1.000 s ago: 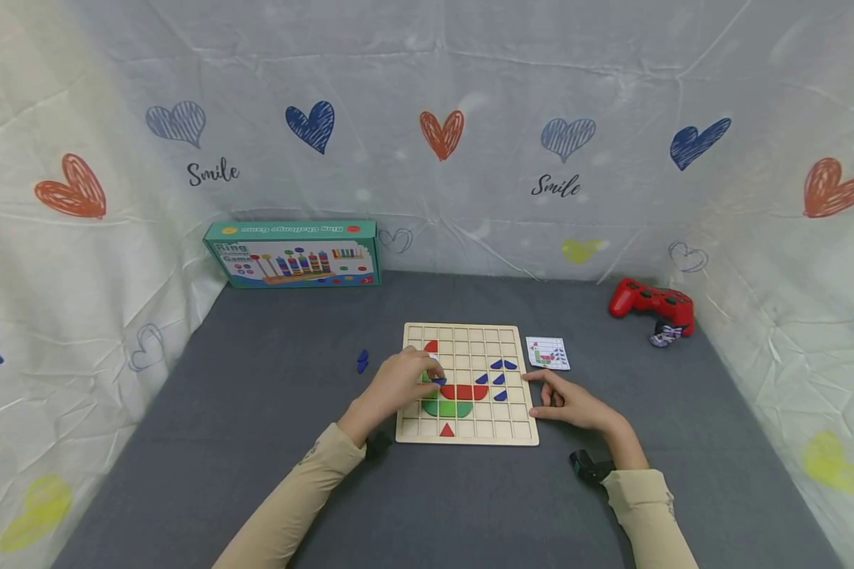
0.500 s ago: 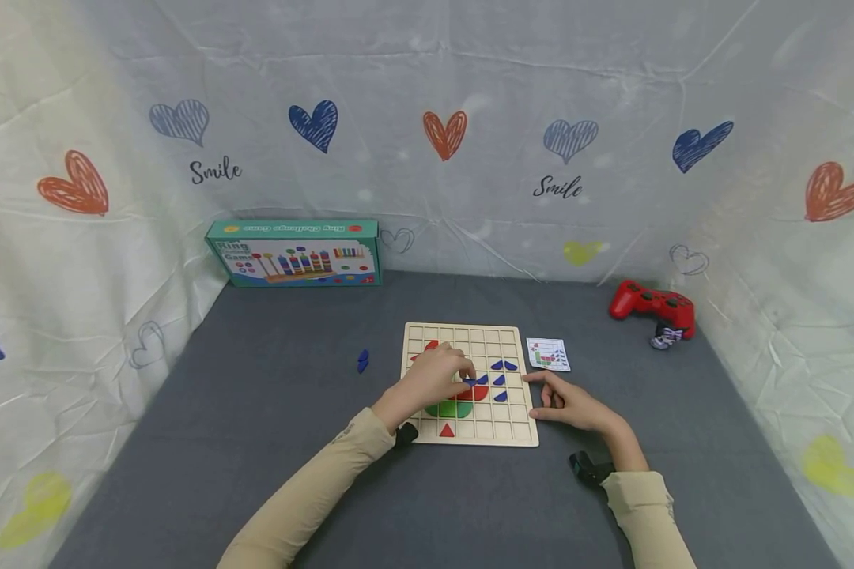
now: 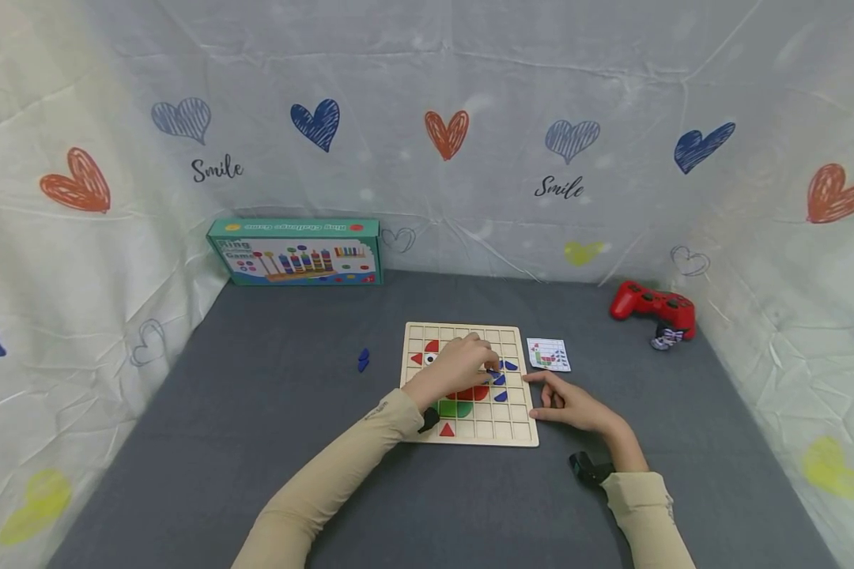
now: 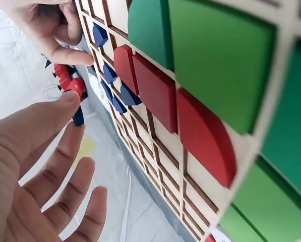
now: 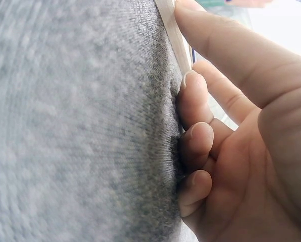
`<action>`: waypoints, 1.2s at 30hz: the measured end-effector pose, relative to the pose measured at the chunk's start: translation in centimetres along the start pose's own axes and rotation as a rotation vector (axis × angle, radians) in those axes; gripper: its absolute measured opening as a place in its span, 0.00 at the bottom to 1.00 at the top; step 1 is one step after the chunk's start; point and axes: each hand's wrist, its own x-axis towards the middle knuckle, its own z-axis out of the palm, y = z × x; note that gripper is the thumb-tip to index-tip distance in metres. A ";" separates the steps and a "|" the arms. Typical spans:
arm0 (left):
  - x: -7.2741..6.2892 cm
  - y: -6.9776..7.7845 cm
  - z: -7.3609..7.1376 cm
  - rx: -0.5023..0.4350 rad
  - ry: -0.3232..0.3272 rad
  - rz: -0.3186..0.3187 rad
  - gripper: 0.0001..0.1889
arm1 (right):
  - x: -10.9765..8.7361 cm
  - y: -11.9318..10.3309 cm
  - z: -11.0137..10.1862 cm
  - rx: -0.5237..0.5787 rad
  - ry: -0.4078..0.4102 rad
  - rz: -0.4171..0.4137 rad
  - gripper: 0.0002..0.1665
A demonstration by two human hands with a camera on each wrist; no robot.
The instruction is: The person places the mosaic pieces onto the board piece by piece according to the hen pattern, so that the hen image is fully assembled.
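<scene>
My left hand [image 3: 455, 367] is over the wooden grid board [image 3: 515, 431], pinching a small blue piece [image 4: 78, 117] between thumb and index finger; the other fingers spread loosely. Beneath and beside it, several blue pieces [image 3: 500, 397] sit in the board's right-hand squares. Red pieces [image 4: 153, 91] and green pieces [image 4: 221, 55] fill squares further left, partly hidden by the hand in the head view. At the board's right edge, the thumb and index finger of my right hand [image 3: 572, 401] touch the rim, the remaining fingers curled against the cloth.
A small pattern card [image 3: 548, 356] lies right of the board. Loose blue pieces [image 3: 363, 360] rest on the grey cloth to its left. Behind stand a green game box [image 3: 295, 257] and, at the right, a red game controller [image 3: 652, 304] with a small dark patterned object [image 3: 665, 335].
Carrying the blue piece, my left hand has moved rightward across the board to the blue pieces, uncovering the red pieces and an eye piece at the upper left. The right hand has stayed put.
</scene>
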 end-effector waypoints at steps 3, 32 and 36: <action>0.7 0.3 0.2 -0.001 -0.024 0.014 0.07 | 0.0 0.1 0.0 -0.001 0.001 -0.005 0.33; 4.3 1.9 1.9 0.075 -0.177 0.046 0.08 | 0.1 -0.2 0.2 0.010 0.016 -0.043 0.33; 4.1 2.1 1.8 0.074 -0.192 0.043 0.10 | 0.1 0.1 0.1 0.029 0.017 -0.052 0.33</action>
